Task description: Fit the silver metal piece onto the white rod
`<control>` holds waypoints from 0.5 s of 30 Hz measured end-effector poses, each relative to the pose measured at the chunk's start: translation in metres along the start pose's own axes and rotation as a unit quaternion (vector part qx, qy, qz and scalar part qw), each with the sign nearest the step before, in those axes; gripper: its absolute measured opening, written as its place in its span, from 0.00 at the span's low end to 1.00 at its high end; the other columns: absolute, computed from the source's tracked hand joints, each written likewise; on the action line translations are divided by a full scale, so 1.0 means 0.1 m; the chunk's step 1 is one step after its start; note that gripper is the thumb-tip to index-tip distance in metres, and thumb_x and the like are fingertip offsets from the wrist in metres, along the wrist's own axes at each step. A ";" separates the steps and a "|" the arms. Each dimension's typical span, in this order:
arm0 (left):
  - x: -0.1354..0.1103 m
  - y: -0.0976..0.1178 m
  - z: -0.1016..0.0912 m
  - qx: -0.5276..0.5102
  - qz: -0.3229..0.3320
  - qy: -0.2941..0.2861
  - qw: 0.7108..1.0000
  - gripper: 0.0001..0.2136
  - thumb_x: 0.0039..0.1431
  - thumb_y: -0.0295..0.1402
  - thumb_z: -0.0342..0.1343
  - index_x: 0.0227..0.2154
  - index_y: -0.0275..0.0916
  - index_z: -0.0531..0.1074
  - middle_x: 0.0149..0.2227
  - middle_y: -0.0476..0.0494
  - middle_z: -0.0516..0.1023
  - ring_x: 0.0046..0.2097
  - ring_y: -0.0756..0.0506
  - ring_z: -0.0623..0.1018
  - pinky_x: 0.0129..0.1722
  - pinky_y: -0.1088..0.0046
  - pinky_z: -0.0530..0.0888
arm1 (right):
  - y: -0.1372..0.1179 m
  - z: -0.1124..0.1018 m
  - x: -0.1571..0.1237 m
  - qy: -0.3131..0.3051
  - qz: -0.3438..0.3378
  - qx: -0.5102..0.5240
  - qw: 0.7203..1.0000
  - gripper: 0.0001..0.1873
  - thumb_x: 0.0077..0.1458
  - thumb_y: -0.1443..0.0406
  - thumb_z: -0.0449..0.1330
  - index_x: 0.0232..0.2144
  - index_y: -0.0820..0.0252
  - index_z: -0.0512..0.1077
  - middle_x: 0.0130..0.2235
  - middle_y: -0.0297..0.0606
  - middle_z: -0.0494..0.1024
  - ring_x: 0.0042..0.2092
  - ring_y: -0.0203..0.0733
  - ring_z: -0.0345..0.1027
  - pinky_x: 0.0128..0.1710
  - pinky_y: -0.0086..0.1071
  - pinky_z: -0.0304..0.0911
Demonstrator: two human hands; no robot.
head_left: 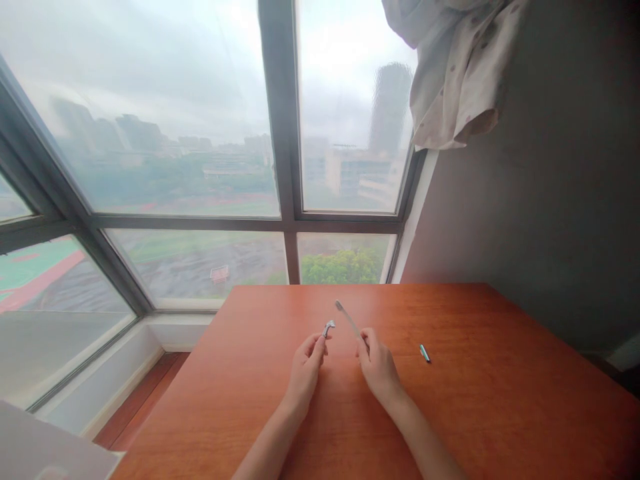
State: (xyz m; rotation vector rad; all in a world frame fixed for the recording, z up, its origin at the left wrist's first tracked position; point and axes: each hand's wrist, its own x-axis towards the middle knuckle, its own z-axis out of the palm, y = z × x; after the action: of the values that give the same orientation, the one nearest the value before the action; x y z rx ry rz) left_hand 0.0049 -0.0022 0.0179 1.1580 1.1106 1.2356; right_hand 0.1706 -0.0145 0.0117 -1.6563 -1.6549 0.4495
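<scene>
Beside grey-framed windows (287, 167), over a reddish-brown wooden table (210, 413), the left hand (305, 363) grasps a razor (329, 327); the right hand (379, 367) grips a toothbrush (351, 323); farther right on the table lies a pen-like object (425, 353), any lettering too small to read; beyond, a grey wall (540, 220)

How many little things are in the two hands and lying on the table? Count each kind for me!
Toothbrush, in the right hand: 1
Silvery tool, maybe a razor, in the left hand: 1
Small slim object on the table, too small to name: 1
Total: 3
</scene>
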 end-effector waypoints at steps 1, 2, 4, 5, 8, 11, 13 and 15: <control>0.00 0.00 0.00 -0.004 -0.003 0.005 1.000 0.25 0.49 0.55 0.56 0.35 0.35 0.74 0.22 0.52 0.64 0.23 0.52 0.61 0.22 0.78 0.56 | 0.03 -0.03 0.00 0.004 0.001 0.036 0.999 0.13 0.61 0.60 0.45 0.38 0.58 0.67 0.27 0.36 0.77 0.29 0.40 0.71 0.28 0.27 0.58; 0.01 0.01 -0.01 -0.009 -0.009 0.007 1.000 0.25 0.48 0.55 0.56 0.36 0.36 0.74 0.22 0.53 0.63 0.22 0.52 0.61 0.22 0.78 0.56 | 0.06 -0.05 0.00 0.003 0.005 0.058 0.998 0.14 0.61 0.59 0.46 0.37 0.57 0.68 0.26 0.34 0.76 0.29 0.40 0.71 0.29 0.27 0.58; 0.01 0.03 -0.01 -0.021 -0.021 0.005 1.000 0.25 0.47 0.55 0.57 0.36 0.36 0.75 0.22 0.53 0.64 0.22 0.52 0.60 0.21 0.78 0.55 | 0.09 -0.09 -0.02 -0.001 0.015 0.082 0.996 0.17 0.61 0.54 0.46 0.35 0.56 0.70 0.25 0.33 0.75 0.28 0.40 0.69 0.29 0.27 0.58; 0.01 0.03 -0.01 -0.028 -0.028 0.002 0.999 0.25 0.46 0.55 0.58 0.35 0.36 0.75 0.22 0.52 0.64 0.22 0.53 0.60 0.21 0.78 0.55 | 0.10 -0.10 -0.02 0.000 0.019 0.098 0.995 0.21 0.61 0.52 0.45 0.33 0.56 0.71 0.24 0.33 0.73 0.28 0.40 0.69 0.29 0.27 0.58; 0.01 0.04 0.00 -0.053 -0.054 -0.019 0.997 0.24 0.46 0.54 0.59 0.34 0.35 0.75 0.22 0.52 0.65 0.21 0.53 0.60 0.20 0.78 0.54 | 0.12 -0.09 -0.04 0.003 0.022 0.173 0.985 0.30 0.61 0.46 0.41 0.29 0.59 0.73 0.20 0.32 0.68 0.26 0.39 0.65 0.28 0.28 0.56; 0.01 0.02 0.01 -0.083 -0.076 -0.034 0.993 0.23 0.45 0.52 0.60 0.34 0.35 0.74 0.22 0.53 0.64 0.21 0.54 0.60 0.19 0.79 0.53 | 0.12 -0.05 -0.04 -0.026 0.022 0.241 0.970 0.30 0.59 0.44 0.45 0.30 0.61 0.75 0.19 0.30 0.63 0.24 0.37 0.60 0.26 0.27 0.54; 0.01 0.01 0.01 -0.105 -0.084 -0.036 0.990 0.23 0.45 0.51 0.60 0.34 0.35 0.74 0.21 0.53 0.63 0.20 0.54 0.59 0.19 0.79 0.54 | 0.11 -0.04 -0.03 -0.046 0.020 0.273 0.961 0.28 0.57 0.44 0.49 0.30 0.62 0.75 0.20 0.30 0.62 0.25 0.36 0.59 0.26 0.27 0.53; 0.01 -0.01 0.00 -0.126 -0.090 -0.037 0.987 0.22 0.46 0.50 0.60 0.34 0.34 0.73 0.22 0.53 0.63 0.20 0.55 0.59 0.19 0.80 0.54 | 0.10 -0.07 -0.03 -0.051 0.020 0.300 0.952 0.26 0.56 0.46 0.52 0.30 0.62 0.74 0.21 0.30 0.63 0.26 0.36 0.58 0.26 0.27 0.52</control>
State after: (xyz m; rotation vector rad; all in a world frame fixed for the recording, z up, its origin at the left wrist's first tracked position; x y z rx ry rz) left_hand 0.0050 -0.0011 0.0174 0.8851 0.9497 1.1465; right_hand 0.1822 -0.0180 0.0084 -1.2236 -1.3666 0.9651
